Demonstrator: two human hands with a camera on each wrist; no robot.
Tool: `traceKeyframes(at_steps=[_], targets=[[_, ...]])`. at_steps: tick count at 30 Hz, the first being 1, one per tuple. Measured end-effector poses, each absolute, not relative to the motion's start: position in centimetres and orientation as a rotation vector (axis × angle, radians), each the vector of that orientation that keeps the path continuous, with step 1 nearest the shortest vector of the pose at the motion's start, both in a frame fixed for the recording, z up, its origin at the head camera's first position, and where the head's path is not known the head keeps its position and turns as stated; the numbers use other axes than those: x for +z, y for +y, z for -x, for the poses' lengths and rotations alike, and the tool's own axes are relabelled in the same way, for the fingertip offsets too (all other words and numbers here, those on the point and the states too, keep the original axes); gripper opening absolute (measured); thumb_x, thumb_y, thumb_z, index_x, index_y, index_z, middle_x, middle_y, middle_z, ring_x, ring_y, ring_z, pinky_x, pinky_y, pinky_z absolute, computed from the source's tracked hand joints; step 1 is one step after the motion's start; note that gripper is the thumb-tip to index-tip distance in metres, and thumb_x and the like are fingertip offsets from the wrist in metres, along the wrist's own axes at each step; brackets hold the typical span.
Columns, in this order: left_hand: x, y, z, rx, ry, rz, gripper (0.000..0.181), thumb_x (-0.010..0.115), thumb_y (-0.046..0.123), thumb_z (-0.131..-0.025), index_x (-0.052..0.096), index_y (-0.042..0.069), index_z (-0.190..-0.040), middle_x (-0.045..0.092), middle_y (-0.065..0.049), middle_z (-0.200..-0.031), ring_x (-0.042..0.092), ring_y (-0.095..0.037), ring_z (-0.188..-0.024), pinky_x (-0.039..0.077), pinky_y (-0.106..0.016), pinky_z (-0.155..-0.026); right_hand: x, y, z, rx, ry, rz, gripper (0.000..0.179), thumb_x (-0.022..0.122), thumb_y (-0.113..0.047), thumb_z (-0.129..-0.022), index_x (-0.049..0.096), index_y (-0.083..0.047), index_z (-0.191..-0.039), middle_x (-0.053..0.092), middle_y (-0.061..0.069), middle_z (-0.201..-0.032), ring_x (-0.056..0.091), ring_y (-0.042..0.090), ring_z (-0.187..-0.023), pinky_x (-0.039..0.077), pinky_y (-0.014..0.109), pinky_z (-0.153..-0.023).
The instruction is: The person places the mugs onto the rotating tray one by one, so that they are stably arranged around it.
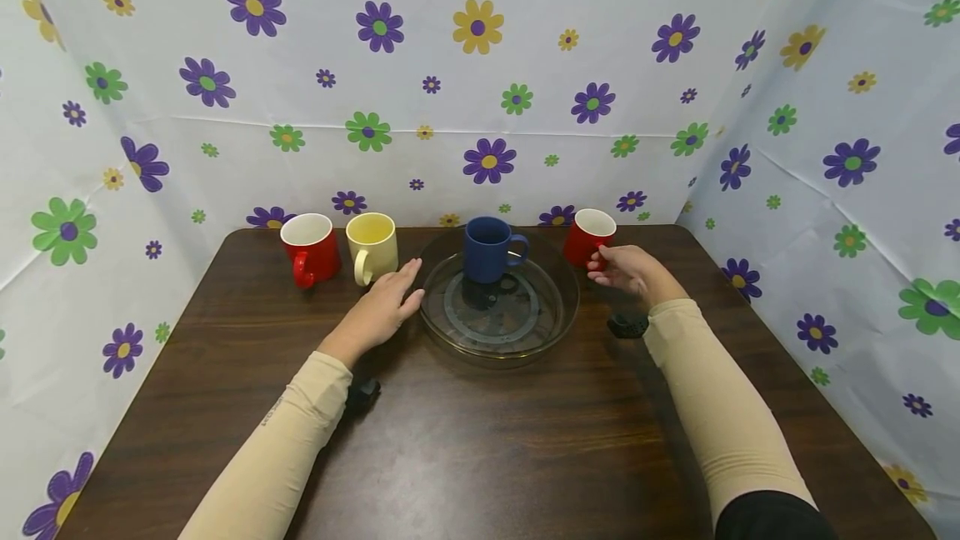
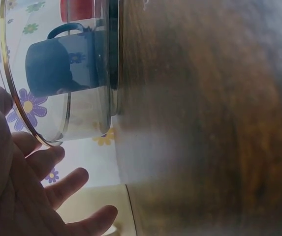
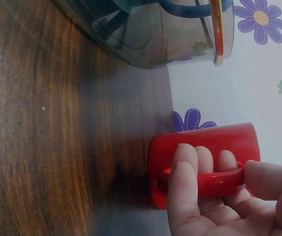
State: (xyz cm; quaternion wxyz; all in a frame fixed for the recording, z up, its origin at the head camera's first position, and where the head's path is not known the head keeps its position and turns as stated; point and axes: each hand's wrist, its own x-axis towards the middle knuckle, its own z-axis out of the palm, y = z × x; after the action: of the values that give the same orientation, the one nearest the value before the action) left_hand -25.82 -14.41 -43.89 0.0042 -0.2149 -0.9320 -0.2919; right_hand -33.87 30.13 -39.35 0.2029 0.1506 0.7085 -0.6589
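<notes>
Head view: bright, even illumination; soft glare on near tabletop. Left wrist view: hazy, tabletop blurred.

Both arms reach forward from where the person stands, hands well apart. Bare left hand: palm lowered, fingers spread and nearly straight, thumb held away from them. Behind it, left forearm in a fitted beige fabric sleeve, slanting inward toward the hand. Bare right hand: a touch farther out than the left, fingers curled inward in a grip, thumb bearing in from the opposite side. Behind it, right forearm, matching beige sleeve, also angled inward; black cloth above that sleeve.
</notes>
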Motion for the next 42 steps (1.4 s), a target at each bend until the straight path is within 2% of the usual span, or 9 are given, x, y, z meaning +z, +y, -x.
traceKeyframes(at_steps=[5, 12, 23, 29, 36, 42], targets=[[-43.9, -14.4, 25.8, -0.916, -2.913, 0.673, 0.063, 0.047, 0.028, -0.108, 0.024, 0.003, -0.161, 0.025, -0.018, -0.165, 0.029, -0.04, -0.148, 0.022, -0.054, -0.122, -39.6, 30.1, 34.0, -1.876, 1.951, -0.401, 0.028, 0.043, -0.023, -0.11, 0.052, 0.002, -0.116, 0.068, 0.007, -0.091, 0.068, 0.018, -0.081, 0.059, 0.026, -0.083], [-43.8, -14.4, 25.8, -0.922, -2.913, 0.675, 0.063, 0.047, 0.028, -0.108, 0.024, 0.003, -0.161, 0.025, -0.018, -0.165, 0.029, -0.04, -0.149, 0.022, -0.054, -0.121, -39.7, 29.9, 33.9, -1.878, 1.979, -0.428, 0.026, 0.042, -0.023, -0.11, 0.051, 0.001, -0.117, 0.066, 0.008, -0.092, 0.067, 0.02, -0.083, 0.057, 0.029, -0.092], [-43.8, -14.4, 25.8, -0.937, -2.92, 0.669, 0.063, 0.048, 0.027, -0.107, 0.024, 0.004, -0.161, 0.025, -0.017, -0.165, 0.029, -0.039, -0.149, 0.023, -0.054, -0.121, -39.5, 29.8, 33.5, -1.888, 2.054, -0.409, 0.028, 0.041, -0.023, -0.11, 0.051, 0.003, -0.118, 0.066, 0.007, -0.092, 0.068, 0.019, -0.082, 0.057, 0.03, -0.091], [-43.8, -14.4, 25.7, -0.936, -2.923, 0.667, 0.063, 0.048, 0.028, -0.107, 0.025, 0.004, -0.16, 0.025, -0.017, -0.165, 0.028, -0.039, -0.149, 0.023, -0.054, -0.121, -38.3, 30.1, 32.9, -1.88, 2.117, -0.357, 0.031, 0.042, -0.024, -0.11, 0.05, 0.004, -0.121, 0.065, 0.008, -0.096, 0.068, 0.021, -0.087, 0.057, 0.029, -0.089], [-43.8, -14.4, 25.8, -0.921, -2.921, 0.663, 0.062, 0.047, 0.029, -0.108, 0.025, 0.003, -0.16, 0.025, -0.017, -0.165, 0.028, -0.039, -0.149, 0.022, -0.054, -0.122, -36.3, 30.6, 31.9, -1.857, 2.183, -0.266, 0.033, 0.042, -0.028, -0.11, 0.051, 0.001, -0.121, 0.068, 0.007, -0.098, 0.069, 0.02, -0.088, 0.055, 0.032, -0.096], [-43.7, -14.3, 25.8, -0.926, -2.928, 0.669, 0.063, 0.048, 0.028, -0.108, 0.024, 0.002, -0.16, 0.025, -0.018, -0.165, 0.027, -0.04, -0.149, 0.021, -0.054, -0.122, -34.9, 30.7, 30.8, -1.879, 2.199, -0.199, 0.031, 0.042, -0.025, -0.11, 0.052, 0.004, -0.118, 0.07, 0.006, -0.093, 0.07, 0.016, -0.08, 0.058, 0.029, -0.087]])
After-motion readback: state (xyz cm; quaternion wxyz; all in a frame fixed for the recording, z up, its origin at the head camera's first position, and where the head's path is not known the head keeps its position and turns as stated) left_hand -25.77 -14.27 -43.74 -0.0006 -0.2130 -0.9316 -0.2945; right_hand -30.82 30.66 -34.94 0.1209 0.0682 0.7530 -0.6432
